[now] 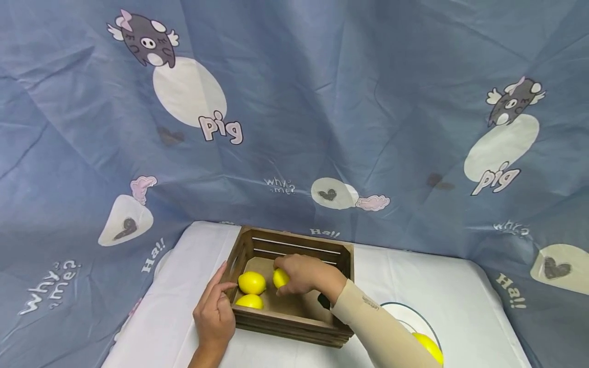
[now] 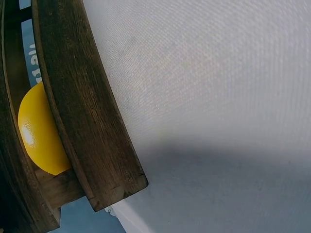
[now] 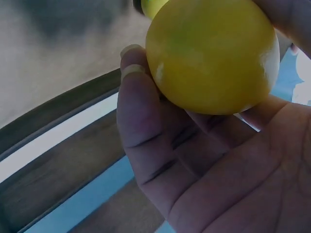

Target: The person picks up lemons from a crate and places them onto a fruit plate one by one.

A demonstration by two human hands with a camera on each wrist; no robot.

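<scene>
Inside the wooden crate [image 1: 294,286] on the white-covered worktop [image 1: 414,276], the right hand [image 1: 306,273] curls its fingers [image 3: 138,104] round a yellow lemon [image 1: 280,277], holding it just above the crate floor near the back slats. The right wrist view shows that lemon [image 3: 211,53] pinched between fingertips and thumb, with the palm below it and the crate's slatted wall behind. Two more lemons lie in the crate's left part: one [image 1: 251,282] just left of the held fruit, another [image 1: 249,301] in front of it, near the crate's front wall. The left hand [image 1: 213,314] rests on the crate's front left corner with fingers straight, the forefinger reaching over the rim toward the nearer lemons; it grips nothing. The left wrist view shows only the dark wood of the crate [image 2: 82,111], a lemon [image 2: 39,133] behind a slat, and the white cloth.

To the right of the crate stands a white plate [image 1: 414,319] with a dark rim, largely hidden by the sleeved right forearm, and a further lemon [image 1: 430,346] lies on it.

As I judge it, the step in hand is the carrying of a lemon between plate and crate, the left hand steadying the crate. The next move calls for a soft release or a clean lift without knocking the neighbouring fruit.
</scene>
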